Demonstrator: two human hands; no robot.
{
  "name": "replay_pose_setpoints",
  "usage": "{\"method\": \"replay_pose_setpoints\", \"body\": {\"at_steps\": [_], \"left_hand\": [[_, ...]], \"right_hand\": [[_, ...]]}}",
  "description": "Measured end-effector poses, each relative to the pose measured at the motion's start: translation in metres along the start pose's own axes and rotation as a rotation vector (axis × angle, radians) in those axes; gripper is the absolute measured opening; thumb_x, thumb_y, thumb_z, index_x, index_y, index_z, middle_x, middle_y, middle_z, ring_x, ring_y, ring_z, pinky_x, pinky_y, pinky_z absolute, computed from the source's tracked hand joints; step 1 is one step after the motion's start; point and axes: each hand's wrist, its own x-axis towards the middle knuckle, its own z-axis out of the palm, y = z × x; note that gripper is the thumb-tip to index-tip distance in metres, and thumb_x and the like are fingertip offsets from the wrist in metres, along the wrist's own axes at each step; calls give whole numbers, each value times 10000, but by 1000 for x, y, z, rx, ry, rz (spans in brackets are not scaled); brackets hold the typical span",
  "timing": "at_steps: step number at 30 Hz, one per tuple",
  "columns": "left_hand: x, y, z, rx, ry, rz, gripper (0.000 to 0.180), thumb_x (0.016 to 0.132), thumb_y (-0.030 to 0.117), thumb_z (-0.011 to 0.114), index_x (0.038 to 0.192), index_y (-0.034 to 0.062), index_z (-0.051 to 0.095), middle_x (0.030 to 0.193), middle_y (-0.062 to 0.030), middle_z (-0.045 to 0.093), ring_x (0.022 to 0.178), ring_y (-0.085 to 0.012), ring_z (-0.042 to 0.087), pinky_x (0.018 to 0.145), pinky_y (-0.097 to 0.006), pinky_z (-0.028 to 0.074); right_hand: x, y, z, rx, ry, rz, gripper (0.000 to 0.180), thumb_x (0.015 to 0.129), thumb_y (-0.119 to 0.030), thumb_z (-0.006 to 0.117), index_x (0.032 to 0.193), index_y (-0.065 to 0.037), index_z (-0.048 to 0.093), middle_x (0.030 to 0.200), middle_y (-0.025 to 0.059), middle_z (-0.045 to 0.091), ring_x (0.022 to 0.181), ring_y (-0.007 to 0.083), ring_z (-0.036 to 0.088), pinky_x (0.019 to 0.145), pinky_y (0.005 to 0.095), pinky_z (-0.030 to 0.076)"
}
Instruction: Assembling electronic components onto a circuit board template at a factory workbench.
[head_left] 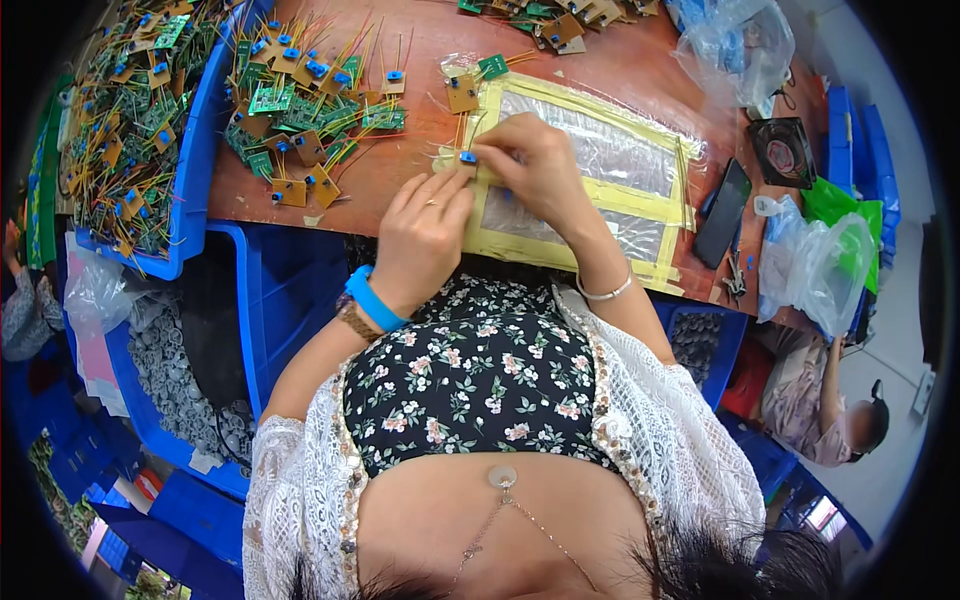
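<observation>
At the left edge of a taped plastic sheet, both my hands meet over a small circuit board with a blue component (468, 158). My left hand (428, 225) is closed, its fingertips on the board's near side and hiding much of it. The fingers of my right hand (540, 170) pinch beside the blue component; whether they grip the component or a thin wire there is too small to tell. Just beyond lie a brown board (462, 93) and a green board (492, 67), with thin wires running from the brown one toward my hands.
A heap of wired boards (310, 110) lies at left, beside a blue bin (190, 215) full of more. At right are a phone (722, 214), keys (735, 280), a small black fan (782, 152) and plastic bags (815, 265). Another person (825, 400) sits at far right.
</observation>
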Motion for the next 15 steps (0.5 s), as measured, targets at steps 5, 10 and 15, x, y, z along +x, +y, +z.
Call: {"method": "replay_pose_setpoints", "body": {"at_steps": [5, 10, 15], "left_hand": [[22, -38, -47, 40, 423, 46, 271, 826, -67, 696, 1084, 16, 695, 1154, -141, 725, 1069, -311, 691, 976, -451, 523], [52, -87, -57, 452, 440, -189, 441, 862, 62, 718, 1294, 58, 634, 1398, -140, 598, 1349, -358, 488, 1142, -505, 366], [63, -64, -9, 293, 250, -66, 466, 825, 123, 758, 1271, 48, 644, 1341, -145, 618, 1307, -351, 502, 1114, -478, 393]], "right_hand": [[-17, 0, -39, -77, 33, -84, 199, 748, -42, 805, 942, -52, 764, 920, 100, 701, 926, 270, 643, 794, 381, 525], [-25, 2, -34, -221, -146, -235, 195, 718, -39, 809, 902, -59, 748, 938, 72, 655, 987, 281, 606, 871, 406, 488], [-22, 8, -23, -225, -85, -176, 161, 720, -40, 805, 865, -59, 739, 904, 64, 641, 920, 277, 602, 851, 415, 477]]}}
